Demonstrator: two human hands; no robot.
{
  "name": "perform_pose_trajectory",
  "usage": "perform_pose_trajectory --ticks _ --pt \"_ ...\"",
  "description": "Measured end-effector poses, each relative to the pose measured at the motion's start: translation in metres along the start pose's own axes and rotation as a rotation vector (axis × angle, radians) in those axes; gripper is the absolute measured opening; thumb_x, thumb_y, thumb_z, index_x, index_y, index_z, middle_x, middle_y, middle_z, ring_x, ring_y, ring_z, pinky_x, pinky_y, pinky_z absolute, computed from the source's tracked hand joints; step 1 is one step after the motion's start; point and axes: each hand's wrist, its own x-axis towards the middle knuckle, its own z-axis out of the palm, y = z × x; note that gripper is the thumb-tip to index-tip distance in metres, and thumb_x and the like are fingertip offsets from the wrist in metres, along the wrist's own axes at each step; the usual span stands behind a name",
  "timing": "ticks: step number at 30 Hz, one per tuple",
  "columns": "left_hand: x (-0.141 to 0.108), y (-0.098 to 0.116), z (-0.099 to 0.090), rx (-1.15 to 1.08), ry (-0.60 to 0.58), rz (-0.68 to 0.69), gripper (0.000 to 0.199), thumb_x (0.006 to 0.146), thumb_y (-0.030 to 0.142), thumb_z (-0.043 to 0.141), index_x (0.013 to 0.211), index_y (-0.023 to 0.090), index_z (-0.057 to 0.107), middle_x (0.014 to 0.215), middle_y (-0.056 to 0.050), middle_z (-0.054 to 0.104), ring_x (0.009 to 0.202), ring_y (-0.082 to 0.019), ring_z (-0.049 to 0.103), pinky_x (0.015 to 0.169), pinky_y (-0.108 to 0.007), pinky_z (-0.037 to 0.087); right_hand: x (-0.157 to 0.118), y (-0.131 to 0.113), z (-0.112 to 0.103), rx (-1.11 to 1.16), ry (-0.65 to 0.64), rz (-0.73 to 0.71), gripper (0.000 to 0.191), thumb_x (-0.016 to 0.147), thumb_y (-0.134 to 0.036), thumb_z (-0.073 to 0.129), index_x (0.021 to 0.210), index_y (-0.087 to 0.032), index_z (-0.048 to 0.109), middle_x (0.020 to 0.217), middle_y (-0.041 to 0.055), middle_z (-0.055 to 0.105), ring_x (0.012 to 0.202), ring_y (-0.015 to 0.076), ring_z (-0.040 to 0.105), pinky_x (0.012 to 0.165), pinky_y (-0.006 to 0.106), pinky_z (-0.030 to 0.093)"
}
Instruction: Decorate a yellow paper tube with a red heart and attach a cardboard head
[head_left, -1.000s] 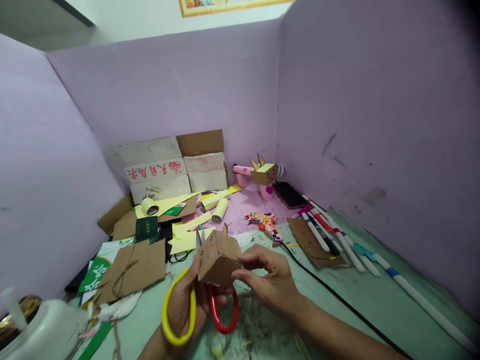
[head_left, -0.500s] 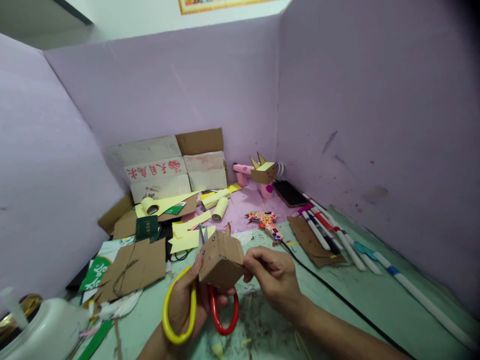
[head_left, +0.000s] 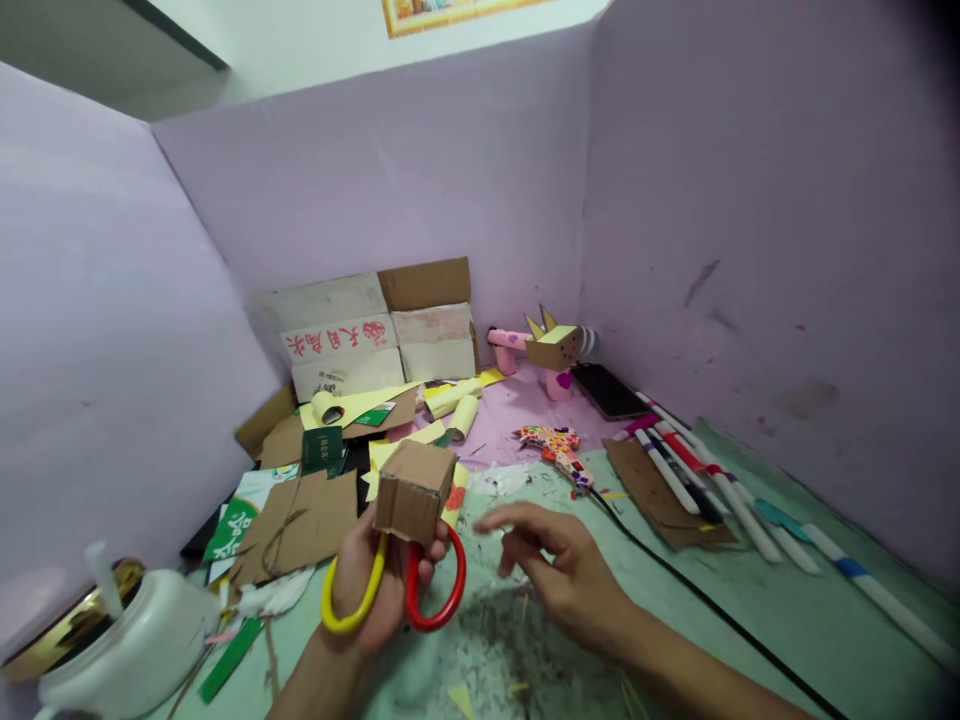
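My left hand (head_left: 379, 590) is closed around a small brown cardboard box (head_left: 414, 485) and a pair of scissors (head_left: 450, 600) with one yellow and one red handle loop. The scissor loops hang below the box, and the blades are mostly hidden behind it. A yellow piece with an orange-red patch (head_left: 455, 497) shows just behind the box's right side; whether it is attached, I cannot tell. To the right, my right hand (head_left: 551, 565) hovers over the table, apart from the box, its fingers spread and holding nothing.
A patterned glue gun (head_left: 559, 455) lies ahead, its black cord (head_left: 682, 575) running to the lower right. Markers (head_left: 701, 470) and a phone (head_left: 609, 390) lie at right. Cardboard scraps (head_left: 311, 515) and a white pot (head_left: 135, 630) stand left. A pink cardboard animal (head_left: 555, 350) stands behind.
My right hand has let go of the box's edge and moved slightly away, fingers opening. My left hand has turned the box and scissors, moving the box up and left. The view has shifted left.
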Motion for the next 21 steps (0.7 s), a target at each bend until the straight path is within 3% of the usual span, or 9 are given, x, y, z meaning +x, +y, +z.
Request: perform_pose_trajectory --ticks 2,3,6,12,16,21 --pt "0.002 -0.002 -0.002 0.001 -0.002 0.002 0.043 0.095 0.032 0.033 0.119 0.003 0.055 0.066 -0.012 0.065 0.046 -0.016 0.061 0.035 -0.021 0.05 0.001 -0.001 0.001 -0.008 0.05 -0.011 0.02 0.082 -0.018 0.055 0.099 -0.02 0.066 0.076 0.0023 0.067 0.066 0.0169 0.067 0.06 0.028 0.052" --pt "0.003 -0.003 -0.003 0.003 -0.002 0.004 0.042 0.094 0.03 0.034 0.119 0.003 0.055 0.066 -0.012 0.065 0.046 -0.016 0.061 0.035 -0.022 0.051 0.002 -0.001 0.0 -0.016 0.093 -0.015 0.022 0.081 -0.017 0.057 0.101 -0.021 0.065 0.077 0.0025 0.068 0.069 0.0174 0.067 0.064 0.029 0.053" --pt "0.005 -0.005 -0.003 0.018 -0.011 0.002 0.039 0.093 0.029 0.04 0.119 0.005 0.056 0.066 -0.011 0.066 0.046 -0.016 0.061 0.036 -0.022 0.05 0.003 -0.002 -0.003 -0.016 0.14 -0.037 0.019 0.078 -0.018 0.063 0.097 -0.022 0.065 0.084 0.0034 0.067 0.067 0.0158 0.065 0.064 0.029 0.055" --pt "0.01 -0.017 -0.005 0.075 -0.117 0.016 0.038 0.091 0.035 0.051 0.116 0.008 0.06 0.065 -0.011 0.068 0.05 -0.02 0.065 0.037 -0.023 0.05 -0.001 -0.004 -0.001 0.027 0.098 -0.186 0.028 0.077 -0.012 0.066 0.102 -0.025 0.064 0.101 0.004 0.062 0.067 0.0133 0.064 0.065 0.029 0.056" --pt "0.013 -0.026 -0.008 0.081 -0.181 0.009 0.041 0.09 0.038 0.054 0.12 0.011 0.059 0.069 -0.011 0.071 0.053 -0.022 0.067 0.037 -0.024 0.048 -0.001 -0.001 0.0 0.029 0.086 -0.185 0.034 0.076 -0.012 0.069 0.106 -0.026 0.062 0.102 0.0037 0.058 0.068 0.0133 0.062 0.065 0.03 0.055" --pt "0.013 -0.031 -0.008 0.096 -0.164 0.064 0.045 0.086 0.04 0.06 0.123 0.014 0.058 0.075 -0.012 0.075 0.058 -0.025 0.07 0.039 -0.026 0.049 -0.003 -0.001 0.0 -0.01 0.05 -0.152 0.031 0.075 -0.016 0.07 0.104 -0.025 0.063 0.1 0.0035 0.055 0.075 0.0151 0.06 0.068 0.03 0.053"
